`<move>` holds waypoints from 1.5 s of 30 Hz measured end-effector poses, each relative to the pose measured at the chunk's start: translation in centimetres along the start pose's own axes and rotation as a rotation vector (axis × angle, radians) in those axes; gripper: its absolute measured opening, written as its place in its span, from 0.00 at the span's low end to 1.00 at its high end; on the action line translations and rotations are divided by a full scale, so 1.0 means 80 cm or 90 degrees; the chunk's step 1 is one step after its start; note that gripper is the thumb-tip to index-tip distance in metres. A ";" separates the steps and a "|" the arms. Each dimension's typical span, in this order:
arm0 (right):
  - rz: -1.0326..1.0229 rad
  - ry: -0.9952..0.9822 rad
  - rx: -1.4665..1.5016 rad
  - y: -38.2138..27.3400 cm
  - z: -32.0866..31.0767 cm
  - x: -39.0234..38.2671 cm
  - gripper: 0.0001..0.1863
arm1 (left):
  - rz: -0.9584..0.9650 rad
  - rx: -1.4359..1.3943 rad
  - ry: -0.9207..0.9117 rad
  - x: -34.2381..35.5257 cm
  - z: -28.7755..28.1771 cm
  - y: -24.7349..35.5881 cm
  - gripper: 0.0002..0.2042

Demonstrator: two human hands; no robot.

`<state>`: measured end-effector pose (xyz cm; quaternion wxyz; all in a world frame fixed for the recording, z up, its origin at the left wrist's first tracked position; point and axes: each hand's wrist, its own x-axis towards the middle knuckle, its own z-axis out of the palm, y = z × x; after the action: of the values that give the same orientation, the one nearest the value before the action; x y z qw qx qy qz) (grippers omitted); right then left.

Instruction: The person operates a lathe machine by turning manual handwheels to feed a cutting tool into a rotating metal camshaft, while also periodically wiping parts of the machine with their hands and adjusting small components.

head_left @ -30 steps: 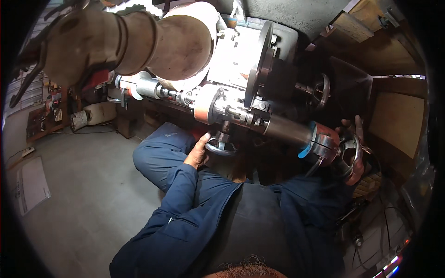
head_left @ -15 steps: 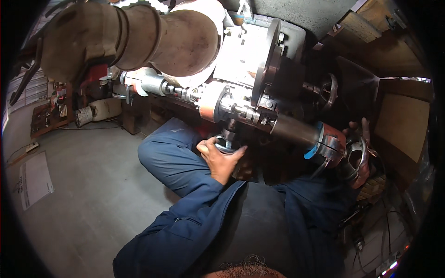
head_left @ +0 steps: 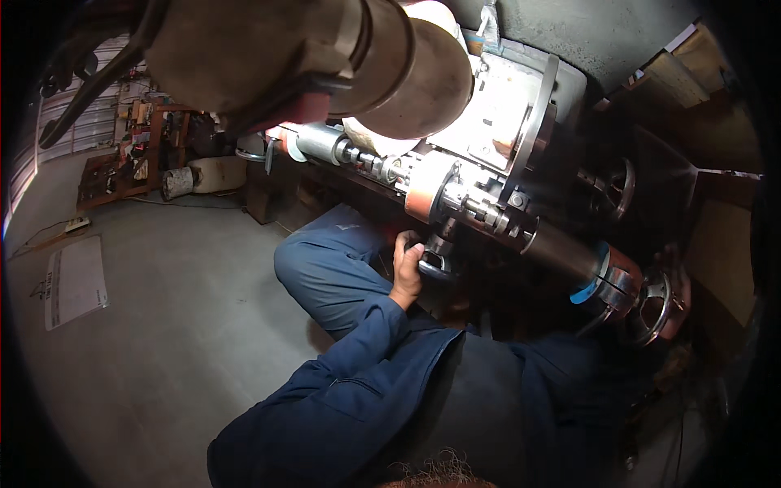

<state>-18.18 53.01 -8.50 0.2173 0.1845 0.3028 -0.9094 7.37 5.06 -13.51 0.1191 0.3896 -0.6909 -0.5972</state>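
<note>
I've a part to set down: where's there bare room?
Gray floor between the white sheet at far left and the person's left knee looks bare. Crowded along the machine: the left hand holds the lower handwheel; the right hand is at the right-end handwheel.

The front handwheel, a shiny metal ring, sits at the machine's front edge, about midway along it, mounted on the end of a short dark shaft; its rim shows as a flattened oval. The end handwheel, bright metal and larger in view, stands on edge at the machine's right end, with openings inside its rounded rim.
</note>
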 end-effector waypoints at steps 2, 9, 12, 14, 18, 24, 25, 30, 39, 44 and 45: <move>0.075 -0.054 -0.150 -0.012 -0.002 0.026 0.30 | -0.096 -0.148 -0.038 0.006 -0.005 -0.010 0.21; 0.019 0.094 -0.699 0.005 0.111 0.096 0.32 | -0.280 -0.360 -0.045 0.011 0.001 -0.004 0.16; 0.056 -0.015 -1.021 0.015 0.081 0.116 0.29 | -0.363 -0.415 -0.025 0.017 -0.002 -0.003 0.11; 0.111 -0.057 -1.065 0.026 0.100 0.112 0.29 | -0.417 -0.450 -0.031 0.019 -0.004 0.001 0.10; 0.182 -0.128 -1.168 0.037 0.129 0.101 0.25 | -0.456 -0.460 -0.016 0.025 -0.003 -0.006 0.10; 0.037 -0.158 -1.122 0.061 0.084 0.120 0.23 | -0.503 -0.451 -0.076 0.026 -0.004 0.008 0.20; -0.046 -0.147 -1.094 0.066 0.082 0.123 0.24 | -0.520 -0.444 -0.094 0.027 -0.006 0.006 0.23; -0.094 -0.106 -1.185 0.078 0.049 0.150 0.21 | -0.511 -0.416 -0.086 0.028 -0.002 0.009 0.26; 0.005 -0.130 -1.098 0.074 0.068 0.173 0.16 | -0.507 -0.436 -0.065 0.028 0.001 0.012 0.25; -0.220 -0.055 -1.063 0.050 0.078 0.178 0.16 | -0.526 -0.424 -0.061 0.028 0.001 0.018 0.23; -0.220 -0.060 -1.062 0.046 0.088 0.174 0.16 | -0.522 -0.430 -0.057 0.027 -0.001 0.016 0.23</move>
<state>-29.39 41.96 -11.43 0.1524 -0.1225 0.8880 -0.4161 5.45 3.48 -12.99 -0.0349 0.5421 -0.2557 -0.7997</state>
